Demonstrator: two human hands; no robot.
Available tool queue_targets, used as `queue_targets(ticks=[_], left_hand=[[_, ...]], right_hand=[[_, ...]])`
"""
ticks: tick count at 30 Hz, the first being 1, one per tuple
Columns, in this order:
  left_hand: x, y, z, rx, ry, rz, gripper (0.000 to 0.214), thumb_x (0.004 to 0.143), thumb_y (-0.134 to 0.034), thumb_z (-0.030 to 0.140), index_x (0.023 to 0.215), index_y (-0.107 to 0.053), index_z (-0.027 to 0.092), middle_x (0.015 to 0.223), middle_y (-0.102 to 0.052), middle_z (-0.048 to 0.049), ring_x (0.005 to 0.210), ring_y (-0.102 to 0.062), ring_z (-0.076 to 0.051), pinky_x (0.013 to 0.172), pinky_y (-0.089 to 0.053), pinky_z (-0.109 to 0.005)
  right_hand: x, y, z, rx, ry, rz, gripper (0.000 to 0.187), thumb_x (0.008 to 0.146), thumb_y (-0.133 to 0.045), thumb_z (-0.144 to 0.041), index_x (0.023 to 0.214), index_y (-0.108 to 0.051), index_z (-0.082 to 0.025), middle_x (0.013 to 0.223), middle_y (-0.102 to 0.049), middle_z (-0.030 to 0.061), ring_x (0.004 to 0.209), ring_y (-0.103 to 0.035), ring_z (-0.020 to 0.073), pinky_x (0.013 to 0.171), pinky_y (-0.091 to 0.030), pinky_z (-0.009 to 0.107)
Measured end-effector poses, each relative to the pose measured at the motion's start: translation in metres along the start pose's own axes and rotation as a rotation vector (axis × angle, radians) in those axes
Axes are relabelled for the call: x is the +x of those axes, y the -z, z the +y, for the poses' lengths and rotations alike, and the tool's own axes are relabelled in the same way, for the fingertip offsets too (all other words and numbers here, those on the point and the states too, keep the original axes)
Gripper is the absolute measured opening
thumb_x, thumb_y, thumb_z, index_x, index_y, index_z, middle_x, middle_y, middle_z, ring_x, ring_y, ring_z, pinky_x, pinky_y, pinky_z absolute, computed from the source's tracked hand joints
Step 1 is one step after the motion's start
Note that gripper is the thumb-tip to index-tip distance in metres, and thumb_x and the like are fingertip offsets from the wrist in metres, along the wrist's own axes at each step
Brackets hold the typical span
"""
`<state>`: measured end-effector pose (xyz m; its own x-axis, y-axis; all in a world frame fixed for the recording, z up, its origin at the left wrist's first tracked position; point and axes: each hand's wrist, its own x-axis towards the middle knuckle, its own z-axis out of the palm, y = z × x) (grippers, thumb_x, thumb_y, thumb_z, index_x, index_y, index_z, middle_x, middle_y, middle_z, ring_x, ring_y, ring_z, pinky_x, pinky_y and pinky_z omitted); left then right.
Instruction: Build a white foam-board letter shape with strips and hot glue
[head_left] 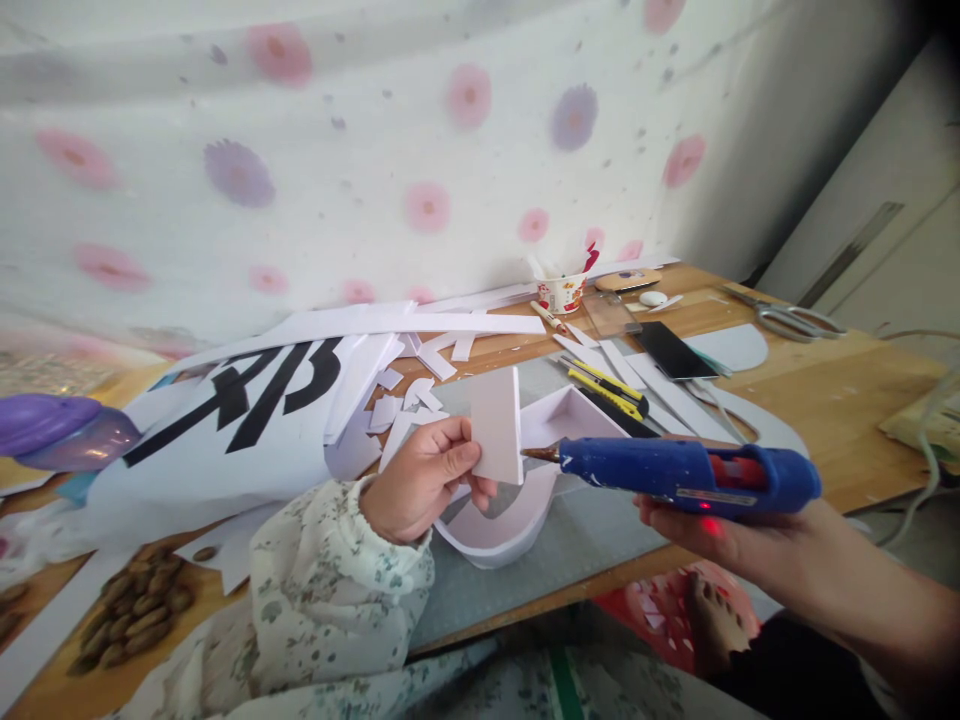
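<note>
Between the thumb and fingers of my left hand (427,475) is a small flat rectangular piece of white foam board (496,428), held upright. My right hand (757,548) is wrapped round a blue hot glue gun (675,476) with a red light showing. Its nozzle points left and meets, or nearly meets, the right edge of the board. Below and behind the held piece, a white curved open-topped form (495,528) with upright walls rests on a grey cutting mat (469,598). My left hand and the board hide part of that form.
Yellow utility knives (604,385), a black phone (670,350) and scissors (787,315) lie to the right. A paper cup (561,292) stands at the back. White scraps (386,412), a lettered white sheet (247,420) and a pile of brown nuts (135,610) lie left.
</note>
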<state>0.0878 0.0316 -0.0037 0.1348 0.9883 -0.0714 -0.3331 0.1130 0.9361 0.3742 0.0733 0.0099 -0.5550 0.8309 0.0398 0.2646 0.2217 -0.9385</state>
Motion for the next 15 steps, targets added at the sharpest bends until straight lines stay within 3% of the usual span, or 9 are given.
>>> queue_targets(ticks=[7,12,15], left_hand=[[-0.0001,-0.0010,0.0012,-0.002,-0.010,-0.014,0.034,0.073,-0.079,0.039,0.075,-0.057,0.013,0.059,-0.066,-0.0019,0.050,-0.059,-0.010,0.047,-0.052,-0.019],[-0.0001,-0.0001,0.0012,0.011,-0.020,-0.009,0.035,0.074,-0.078,0.040,0.073,-0.056,0.013,0.058,-0.065,-0.0017,0.050,-0.059,-0.011,0.046,-0.050,-0.019],[0.0002,0.0002,0.0010,-0.005,-0.023,0.003,0.034,0.073,-0.079,0.039,0.074,-0.057,0.013,0.061,-0.066,-0.0022,0.051,-0.060,-0.011,0.045,-0.050,-0.019]], right_hand=[[-0.0008,0.0004,0.0027,-0.009,0.014,-0.020,0.034,0.077,-0.070,-0.044,0.106,-0.065,-0.026,0.077,-0.072,0.0017,0.064,-0.068,0.0208,0.057,-0.061,0.028],[0.0006,-0.0010,-0.0015,-0.018,0.050,-0.036,0.027,0.074,-0.071,-0.045,0.091,-0.068,-0.025,0.073,-0.070,0.0023,0.061,-0.067,0.0209,0.052,-0.060,0.028],[-0.0019,-0.0029,-0.0049,0.028,0.010,0.007,0.032,0.074,-0.072,-0.047,0.096,-0.066,-0.024,0.072,-0.069,0.0028,0.061,-0.066,0.0198,0.055,-0.059,0.026]])
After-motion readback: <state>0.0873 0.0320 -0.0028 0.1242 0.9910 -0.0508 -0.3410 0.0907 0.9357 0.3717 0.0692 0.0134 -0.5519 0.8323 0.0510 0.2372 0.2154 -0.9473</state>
